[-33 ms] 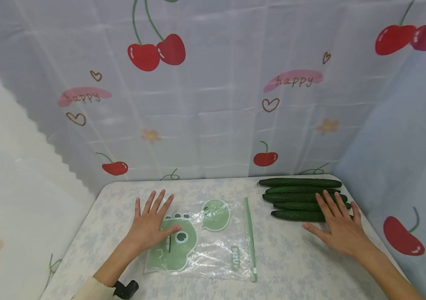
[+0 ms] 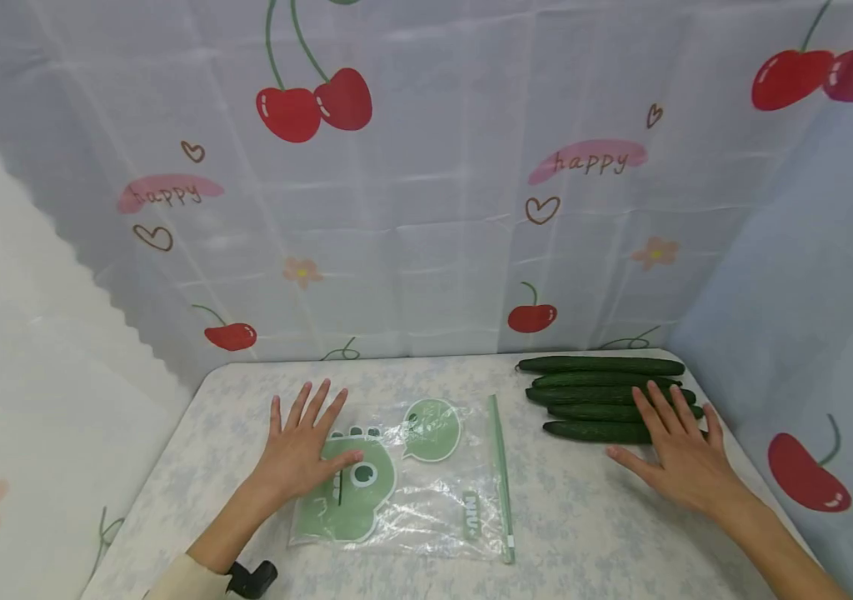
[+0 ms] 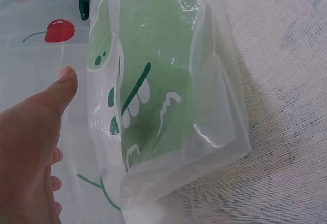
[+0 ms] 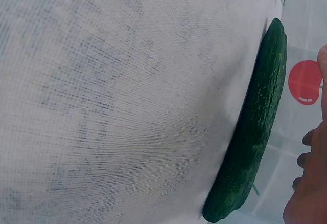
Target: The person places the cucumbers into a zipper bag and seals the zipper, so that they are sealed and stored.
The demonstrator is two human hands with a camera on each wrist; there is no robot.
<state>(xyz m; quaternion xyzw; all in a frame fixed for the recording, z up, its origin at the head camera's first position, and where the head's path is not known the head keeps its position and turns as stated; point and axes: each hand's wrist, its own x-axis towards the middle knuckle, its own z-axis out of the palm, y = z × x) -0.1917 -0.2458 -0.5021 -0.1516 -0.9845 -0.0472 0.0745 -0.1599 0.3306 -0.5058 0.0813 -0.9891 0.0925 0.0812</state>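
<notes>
A clear zip bag [image 2: 404, 483] printed with a green dinosaur lies flat on the table, its green zip strip [image 2: 501, 475] on the right side. My left hand [image 2: 299, 450] rests flat on the bag's left part, fingers spread and straight. Several dark green cucumbers [image 2: 599, 387] lie side by side at the table's back right. My right hand [image 2: 677, 458] lies flat over the right ends of the nearest cucumbers, fingers straight. The left wrist view shows the bag [image 3: 163, 91] beside my thumb [image 3: 48, 106]. One cucumber [image 4: 253, 132] runs along the table in the right wrist view.
The table [image 2: 576, 517] wears a pale floral cloth. A white curtain [image 2: 426, 208] with cherries and hearts closes in the back and both sides. A black strap piece [image 2: 252, 578] shows at my left wrist.
</notes>
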